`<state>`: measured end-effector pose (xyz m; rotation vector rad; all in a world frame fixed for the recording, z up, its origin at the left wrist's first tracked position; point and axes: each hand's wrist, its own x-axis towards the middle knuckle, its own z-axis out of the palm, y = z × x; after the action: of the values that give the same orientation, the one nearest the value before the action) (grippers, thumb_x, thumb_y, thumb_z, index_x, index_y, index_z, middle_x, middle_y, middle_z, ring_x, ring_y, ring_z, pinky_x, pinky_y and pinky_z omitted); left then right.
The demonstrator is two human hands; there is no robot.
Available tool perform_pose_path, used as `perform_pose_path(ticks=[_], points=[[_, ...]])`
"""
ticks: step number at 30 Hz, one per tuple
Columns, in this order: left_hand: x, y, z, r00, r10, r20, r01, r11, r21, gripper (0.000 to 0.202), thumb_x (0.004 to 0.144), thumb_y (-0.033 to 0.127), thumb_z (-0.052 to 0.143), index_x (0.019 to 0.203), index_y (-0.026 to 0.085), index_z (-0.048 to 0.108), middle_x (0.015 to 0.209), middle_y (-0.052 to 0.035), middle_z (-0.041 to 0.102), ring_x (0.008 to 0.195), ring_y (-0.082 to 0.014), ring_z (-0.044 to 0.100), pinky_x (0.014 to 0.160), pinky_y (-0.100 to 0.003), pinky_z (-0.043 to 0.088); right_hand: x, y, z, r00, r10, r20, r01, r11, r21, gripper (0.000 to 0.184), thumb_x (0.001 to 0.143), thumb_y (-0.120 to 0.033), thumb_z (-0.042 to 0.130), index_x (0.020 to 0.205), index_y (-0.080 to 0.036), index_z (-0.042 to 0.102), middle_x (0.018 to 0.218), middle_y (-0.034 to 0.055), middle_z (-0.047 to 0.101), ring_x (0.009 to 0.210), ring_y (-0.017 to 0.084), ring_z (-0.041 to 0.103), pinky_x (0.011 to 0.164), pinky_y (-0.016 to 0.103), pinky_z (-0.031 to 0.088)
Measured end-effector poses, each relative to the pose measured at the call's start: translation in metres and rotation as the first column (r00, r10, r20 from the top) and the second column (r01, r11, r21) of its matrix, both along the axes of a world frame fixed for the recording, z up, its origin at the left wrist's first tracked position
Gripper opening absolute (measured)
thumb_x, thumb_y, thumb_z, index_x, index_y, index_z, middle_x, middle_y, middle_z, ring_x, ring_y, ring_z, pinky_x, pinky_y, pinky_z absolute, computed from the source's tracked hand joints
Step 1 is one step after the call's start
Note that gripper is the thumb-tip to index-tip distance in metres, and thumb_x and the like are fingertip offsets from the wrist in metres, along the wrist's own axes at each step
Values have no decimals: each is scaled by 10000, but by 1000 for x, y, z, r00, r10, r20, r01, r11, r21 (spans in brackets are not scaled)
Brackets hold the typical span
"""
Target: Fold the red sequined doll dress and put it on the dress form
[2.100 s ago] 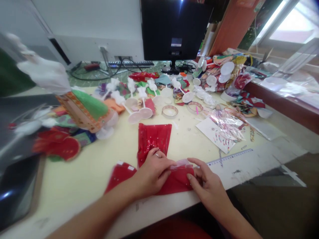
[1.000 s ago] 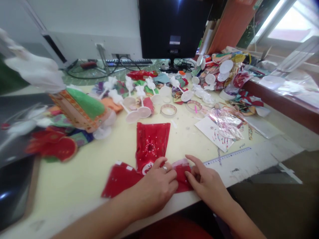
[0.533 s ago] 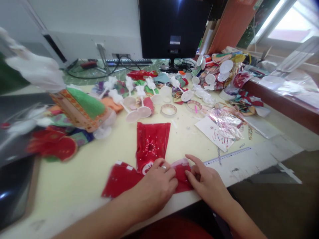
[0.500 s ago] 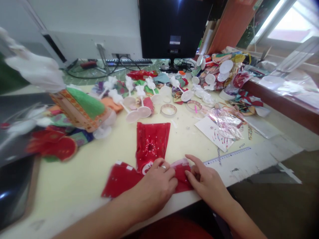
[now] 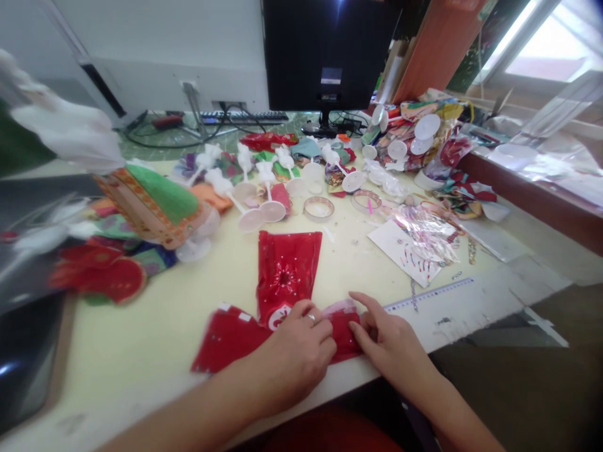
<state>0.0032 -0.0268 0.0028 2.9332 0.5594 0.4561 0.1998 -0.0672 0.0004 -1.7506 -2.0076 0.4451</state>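
Note:
A piece of red fabric point(image 5: 226, 339) lies flat at the near edge of the pale yellow table point(image 5: 155, 314). My left hand point(image 5: 294, 355) rests on it with fingers curled, pressing and pinching the cloth. My right hand point(image 5: 389, 342) meets it from the right, fingertips pinching the fabric's end, where a pale pink strip shows. A second red embroidered fabric piece point(image 5: 287, 273) lies just beyond my hands, pointing away from me.
White plastic stands point(image 5: 257, 201) and coloured cloth pieces fill the table's middle and left. Two tape rolls point(image 5: 319, 209) lie behind the red fabric. A ruler point(image 5: 426, 295), a card with plastic wrap point(image 5: 414, 248), a monitor point(image 5: 330, 56) and a heap of discs point(image 5: 419, 138) are also there.
Since two seconds ago my left hand slid back toward me off the upper red piece, and both hands bunched the near fabric closer together. Over the last second almost nothing moved.

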Motion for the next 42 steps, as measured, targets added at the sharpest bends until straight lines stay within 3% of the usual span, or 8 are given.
perform_pose_path(ticks=[10,18,25,42], points=[[-2,3,12,999,-53,-12,50,986,-161,115,842,146,465,775,167,557,786,-34,571,749,-169,483,878,-380,355,-1,-3,0,1000,4,-22,-4,1000,16,372,849,-207,410,1196,-110,502,559,-17,588,450,125,517,465,225,409],[-3,3,11,994,-95,-60,82,977,-198,117,851,150,449,803,170,554,794,-31,585,768,-175,502,880,-378,357,0,-6,0,1000,13,-22,-13,1000,17,371,860,-209,411,1207,-102,488,584,-12,585,463,129,521,475,234,424],[-3,1,15,997,-82,-11,77,969,-235,116,867,181,453,823,180,561,789,-27,598,765,-166,527,874,-371,361,0,-7,0,1000,12,-3,-12,1000,23,373,857,-203,416,1212,-116,484,590,-11,596,464,122,528,477,224,421],[-1,0,12,998,-67,6,65,947,-315,106,836,224,492,897,179,566,962,-59,612,888,-206,553,888,-396,355,0,-7,0,998,15,56,-16,1000,13,383,861,-213,405,1226,-115,470,628,7,629,479,134,562,485,239,421]])
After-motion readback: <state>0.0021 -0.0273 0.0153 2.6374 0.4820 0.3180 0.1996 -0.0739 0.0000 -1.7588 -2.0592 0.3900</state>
